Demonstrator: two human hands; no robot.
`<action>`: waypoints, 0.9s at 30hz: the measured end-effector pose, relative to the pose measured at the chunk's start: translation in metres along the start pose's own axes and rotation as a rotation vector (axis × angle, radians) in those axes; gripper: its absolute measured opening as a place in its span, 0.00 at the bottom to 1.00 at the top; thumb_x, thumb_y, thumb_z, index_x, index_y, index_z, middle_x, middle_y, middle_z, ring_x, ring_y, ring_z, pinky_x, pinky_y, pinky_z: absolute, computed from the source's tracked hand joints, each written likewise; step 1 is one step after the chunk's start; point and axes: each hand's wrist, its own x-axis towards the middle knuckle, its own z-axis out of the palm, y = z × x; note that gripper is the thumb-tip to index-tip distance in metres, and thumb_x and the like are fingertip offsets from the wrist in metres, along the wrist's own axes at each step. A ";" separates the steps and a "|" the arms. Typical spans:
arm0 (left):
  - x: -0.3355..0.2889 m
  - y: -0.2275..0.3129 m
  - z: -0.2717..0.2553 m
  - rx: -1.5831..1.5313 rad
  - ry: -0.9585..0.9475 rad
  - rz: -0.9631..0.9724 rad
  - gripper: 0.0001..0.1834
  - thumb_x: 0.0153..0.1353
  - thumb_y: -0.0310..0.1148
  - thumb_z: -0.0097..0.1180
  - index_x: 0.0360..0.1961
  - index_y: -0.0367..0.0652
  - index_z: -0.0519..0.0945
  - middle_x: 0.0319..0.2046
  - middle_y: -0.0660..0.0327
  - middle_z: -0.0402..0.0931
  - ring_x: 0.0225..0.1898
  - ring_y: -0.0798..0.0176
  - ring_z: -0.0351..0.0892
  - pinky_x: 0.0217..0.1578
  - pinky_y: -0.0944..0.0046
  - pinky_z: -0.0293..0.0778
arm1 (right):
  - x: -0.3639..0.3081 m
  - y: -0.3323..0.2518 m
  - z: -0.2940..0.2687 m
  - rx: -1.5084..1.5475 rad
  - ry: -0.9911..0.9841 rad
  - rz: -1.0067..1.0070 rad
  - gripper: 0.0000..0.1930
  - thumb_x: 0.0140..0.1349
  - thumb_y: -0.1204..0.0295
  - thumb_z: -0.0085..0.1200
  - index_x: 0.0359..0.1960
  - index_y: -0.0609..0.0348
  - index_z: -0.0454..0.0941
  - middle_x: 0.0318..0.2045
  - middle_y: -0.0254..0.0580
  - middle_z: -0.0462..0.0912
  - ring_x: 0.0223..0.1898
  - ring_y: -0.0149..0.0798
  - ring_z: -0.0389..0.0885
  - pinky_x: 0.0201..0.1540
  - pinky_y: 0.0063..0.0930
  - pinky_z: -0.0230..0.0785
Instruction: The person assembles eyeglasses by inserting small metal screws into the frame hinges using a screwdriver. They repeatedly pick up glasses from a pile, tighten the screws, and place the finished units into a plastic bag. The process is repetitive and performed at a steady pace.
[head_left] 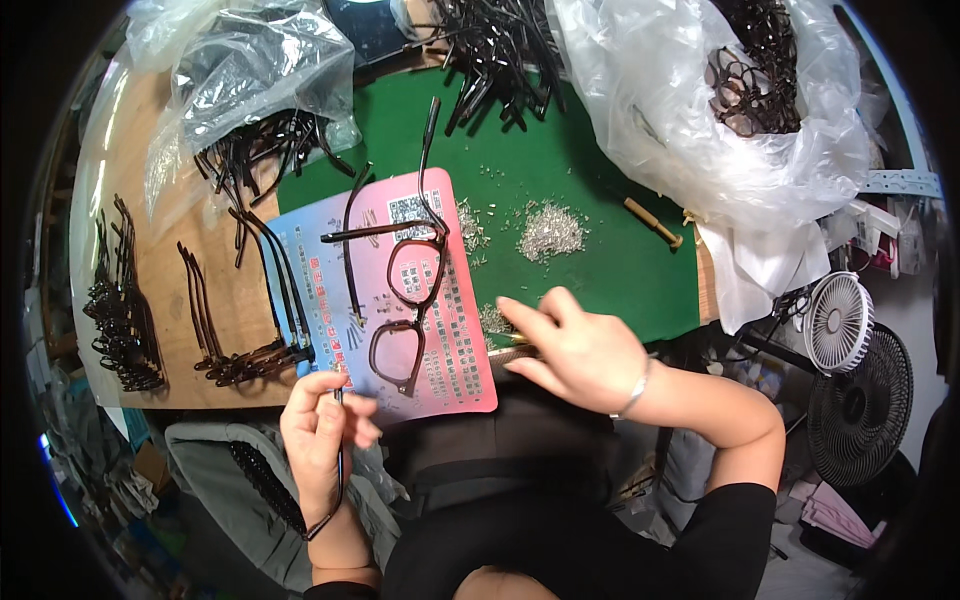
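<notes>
My left hand point(325, 430) is closed around a dark, thin eyeglass temple point(338, 490), which hangs down along my wrist. Near the table's front edge is my right hand point(585, 355), index finger and thumb apart. Its index finger reaches to a small pile of tiny metal screws point(492, 319). A slim rod-like piece point(510, 352) shows between that finger and thumb; whether I grip it is unclear. Between my hands, a dark eyeglass frame point(418, 310) with its temples up lies on a pink and blue printed card point(465, 385). A loose temple point(350, 240) rests there too.
A larger heap of tiny screws point(552, 232) sits on the green mat point(620, 280), with a brass-coloured tool point(653, 223) to its right. Frames point(125, 320) and temples point(495, 60) are bunched left and at the back. A plastic bag point(650, 100) of frames and fans point(838, 322) stand right.
</notes>
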 end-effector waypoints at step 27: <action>0.035 -0.021 0.015 1.080 -0.429 0.993 0.10 0.42 0.26 0.64 0.28 0.39 0.79 0.31 0.59 0.79 0.34 0.58 0.79 0.38 0.59 0.76 | -0.003 0.024 0.010 -0.230 0.279 -0.092 0.23 0.44 0.75 0.56 0.47 0.52 0.74 0.29 0.40 0.66 0.20 0.35 0.71 0.20 0.27 0.69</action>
